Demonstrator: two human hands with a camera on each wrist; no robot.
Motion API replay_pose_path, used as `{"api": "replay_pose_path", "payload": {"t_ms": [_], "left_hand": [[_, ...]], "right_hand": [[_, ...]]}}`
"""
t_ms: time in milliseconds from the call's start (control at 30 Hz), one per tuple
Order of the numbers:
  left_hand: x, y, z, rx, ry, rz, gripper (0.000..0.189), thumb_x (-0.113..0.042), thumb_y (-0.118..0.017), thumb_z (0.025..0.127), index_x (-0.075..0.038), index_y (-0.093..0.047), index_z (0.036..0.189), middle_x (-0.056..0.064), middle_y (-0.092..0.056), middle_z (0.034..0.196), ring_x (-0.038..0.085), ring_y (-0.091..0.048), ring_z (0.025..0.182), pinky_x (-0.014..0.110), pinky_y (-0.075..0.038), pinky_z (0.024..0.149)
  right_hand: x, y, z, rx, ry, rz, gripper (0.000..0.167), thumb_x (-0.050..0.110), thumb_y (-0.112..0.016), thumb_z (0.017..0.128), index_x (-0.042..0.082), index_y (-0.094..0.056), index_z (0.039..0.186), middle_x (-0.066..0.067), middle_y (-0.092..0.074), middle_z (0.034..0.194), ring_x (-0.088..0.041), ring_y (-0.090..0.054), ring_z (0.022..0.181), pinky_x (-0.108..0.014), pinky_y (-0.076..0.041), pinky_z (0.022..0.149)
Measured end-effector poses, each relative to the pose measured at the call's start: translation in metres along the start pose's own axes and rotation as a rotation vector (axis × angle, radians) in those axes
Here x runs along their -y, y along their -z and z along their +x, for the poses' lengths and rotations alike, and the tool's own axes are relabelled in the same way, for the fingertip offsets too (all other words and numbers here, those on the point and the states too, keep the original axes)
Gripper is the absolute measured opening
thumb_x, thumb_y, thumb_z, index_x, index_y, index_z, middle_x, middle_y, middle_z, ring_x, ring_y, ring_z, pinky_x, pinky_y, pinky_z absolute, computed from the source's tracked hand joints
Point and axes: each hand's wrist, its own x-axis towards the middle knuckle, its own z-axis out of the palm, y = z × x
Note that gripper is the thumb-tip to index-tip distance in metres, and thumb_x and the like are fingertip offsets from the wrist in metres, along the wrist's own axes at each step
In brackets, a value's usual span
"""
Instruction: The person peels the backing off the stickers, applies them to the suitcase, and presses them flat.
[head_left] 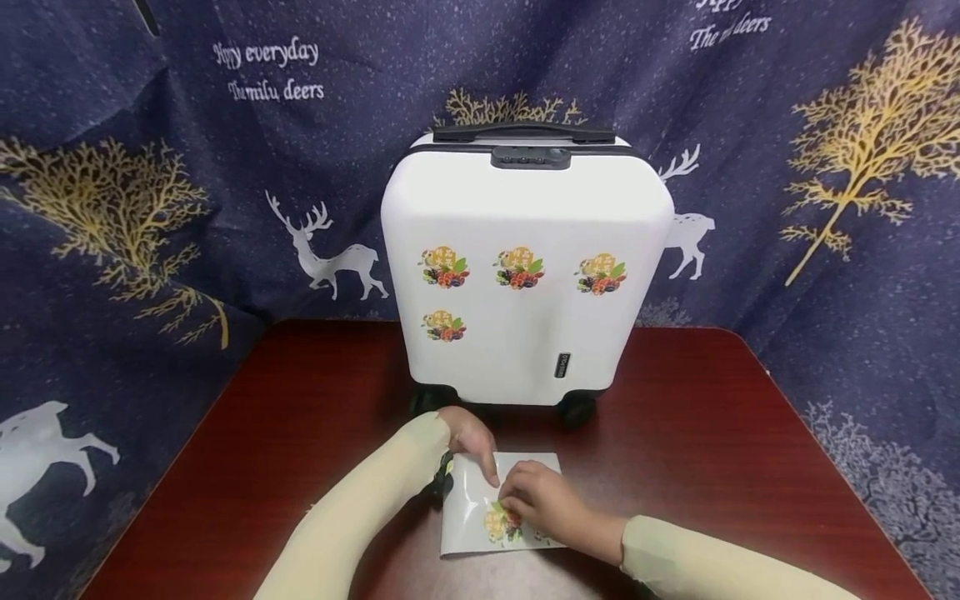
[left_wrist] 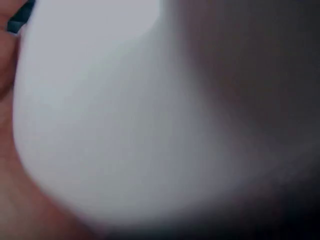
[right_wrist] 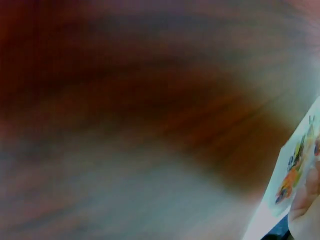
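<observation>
A glossy white sticker sheet [head_left: 465, 521] lies low in front of the suitcase, with printed fruit stickers along its near part. My left hand [head_left: 471, 435] holds the sheet at its far left, one finger extended down over the top surface. My right hand [head_left: 543, 500] has thumb and fingertips together at the upper edge of a fruit sticker [head_left: 497, 523], pinching it; how far it is lifted cannot be seen. In the left wrist view the sheet [left_wrist: 100, 125] is a white blur beside the hand. The right wrist view catches the sheet [right_wrist: 272, 205] and right fingers at its right edge.
Behind the sheet stands a white suitcase [head_left: 517, 350] with a black handle and several fruit stickers on its front. Both rest on a dark red table [head_left: 675, 450]. A navy cloth [head_left: 360, 150] with deer and trees hangs behind.
</observation>
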Motion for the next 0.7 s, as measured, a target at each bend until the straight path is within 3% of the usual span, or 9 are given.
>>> {"api": "replay_pose_path", "payload": {"t_ms": [167,500,700], "left_hand": [[-0.0026,-0.0011,-0.0017,-0.045,0.003,0.017,0.013,-0.012,-0.067,0.094,-0.002,-0.075,0.098,0.005,-0.076,0.087,0.012,-0.071,0.075,0.026,-0.061,0.065],[-0.0018,-0.0069,-0.0078,-0.126,-0.011,0.069,0.011,-0.014,-0.073,0.092,-0.005,-0.077,0.094,0.006,-0.078,0.088,0.013,-0.07,0.073,0.027,-0.059,0.066],[-0.0026,-0.0082,-0.0082,-0.132,-0.011,0.113,0.008,-0.014,-0.073,0.092,-0.007,-0.076,0.09,0.005,-0.076,0.083,0.013,-0.07,0.073,0.026,-0.06,0.064]], "right_hand": [[0.003,-0.0009,0.0018,0.009,-0.069,0.077,0.007,0.013,-0.076,0.089,0.014,-0.073,0.083,0.004,-0.07,0.084,-0.002,-0.061,0.08,-0.022,-0.054,0.076],[0.0064,-0.0017,0.0043,0.055,-0.229,0.24,0.009,0.009,-0.076,0.088,0.009,-0.073,0.08,0.001,-0.072,0.08,0.007,-0.054,0.075,-0.019,-0.051,0.069],[0.0067,-0.0003,0.0057,0.092,-0.24,0.291,0.011,0.01,-0.075,0.089,0.008,-0.072,0.079,0.0,-0.072,0.076,0.009,-0.049,0.07,-0.016,-0.048,0.065]]}}
